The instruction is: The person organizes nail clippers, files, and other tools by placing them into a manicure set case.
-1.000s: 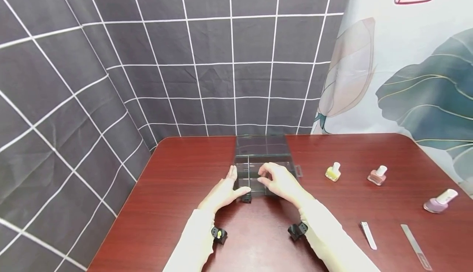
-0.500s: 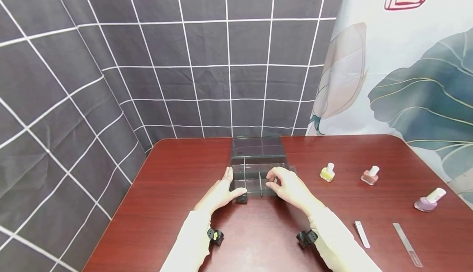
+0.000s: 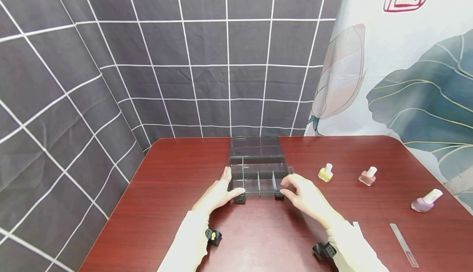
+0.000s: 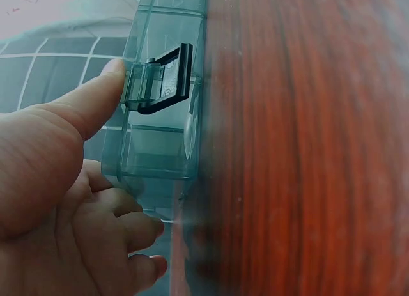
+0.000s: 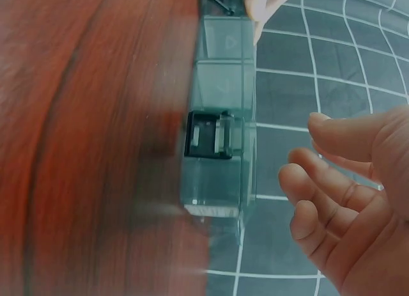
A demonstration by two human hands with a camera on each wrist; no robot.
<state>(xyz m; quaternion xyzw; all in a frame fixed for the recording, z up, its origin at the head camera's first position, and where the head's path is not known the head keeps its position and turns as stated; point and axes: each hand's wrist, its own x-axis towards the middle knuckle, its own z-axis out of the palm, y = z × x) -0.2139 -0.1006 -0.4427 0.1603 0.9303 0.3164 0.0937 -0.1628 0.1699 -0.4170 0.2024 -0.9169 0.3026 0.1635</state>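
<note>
A clear grey-green plastic organizer box (image 3: 262, 167) stands on the table, its lid (image 3: 255, 146) tipped back at the far side. Upright dividers split its inside, a long one (image 3: 243, 169) at left and two short ones in the front row, the rightmost divider (image 3: 274, 180) beside my right fingers. My left hand (image 3: 218, 194) holds the near left corner, thumb at the front edge by a black latch (image 4: 169, 78), fingers along the side. My right hand (image 3: 304, 198) is at the near right corner, fingers loosely curved; in the right wrist view it holds nothing.
To the right stand yellow (image 3: 325, 173), pink (image 3: 367, 176) and purple (image 3: 426, 201) nail polish bottles. Nearer lie a nail file (image 3: 404, 245) and a nail clipper (image 3: 356, 225) partly behind the right sleeve. A dark gridded curtain (image 3: 207, 79) hangs behind the table (image 3: 177, 165).
My right hand has moved right and toward me, from over the front compartments to the box's corner. The rightmost divider and right latch now show. My left hand stays at its corner.
</note>
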